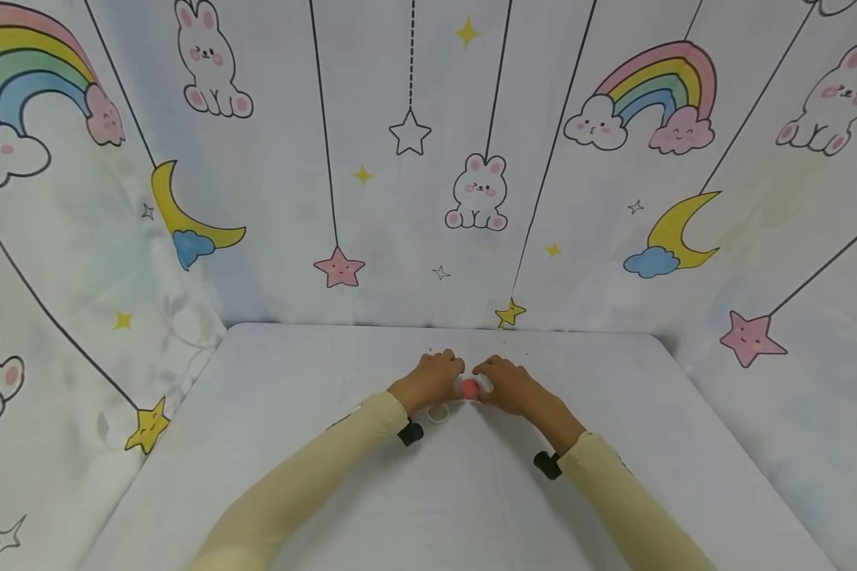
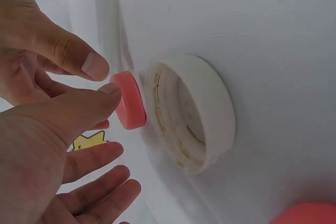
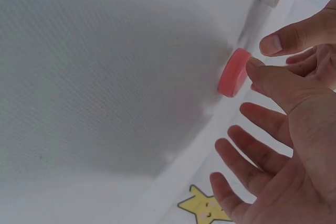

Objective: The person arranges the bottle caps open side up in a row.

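Observation:
A small pinkish-red bottle cap (image 1: pixel 469 388) sits on the white table between the two hands. My left hand (image 1: pixel 432 379) is at its left with the fingers loosely spread; in the left wrist view the left thumb (image 2: pixel 86 109) overlaps the red cap (image 2: pixel 128 100). From the right comes my right hand (image 1: pixel 509 386), its fingers apart and slightly bent. Its thumb tip overlaps the edge of the red cap (image 3: pixel 234 72) in the right wrist view. Neither hand curls round the cap. A wider white cap (image 2: pixel 191 111) lies hollow side up beside the left wrist.
Part of another red object (image 2: pixel 310 214) shows at the lower right corner of the left wrist view. The white table (image 1: pixel 371 507) ends at a back edge beyond the hands. Behind it hangs a cloth (image 1: pixel 400 206) printed with stars, rabbits and rainbows.

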